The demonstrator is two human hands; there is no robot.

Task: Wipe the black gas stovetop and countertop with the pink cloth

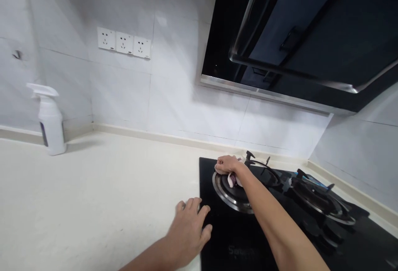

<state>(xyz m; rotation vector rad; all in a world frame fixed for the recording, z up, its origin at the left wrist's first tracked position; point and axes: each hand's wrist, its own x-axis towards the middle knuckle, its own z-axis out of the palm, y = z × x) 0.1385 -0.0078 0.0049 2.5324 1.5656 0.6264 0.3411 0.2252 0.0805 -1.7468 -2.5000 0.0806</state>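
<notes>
My right hand [227,164] is closed around a crumpled pale cloth [231,179] with a dark purple patch. It presses the cloth onto the left burner's round metal tray [228,199], on the black glass stovetop [228,235]. Much of the cloth is hidden under the hand. At the stovetop's left edge, my left hand [189,231] hovers or rests with its fingers bent and spread apart. A small grey patch shows by those fingertips, too little to name.
A black pan support [270,171] sits off its burner at the back. The right burner [317,198] lies beyond my right forearm. A white spray bottle [52,123] stands at the far left on the pale countertop [124,179]. The black range hood [295,47] overhangs the stove.
</notes>
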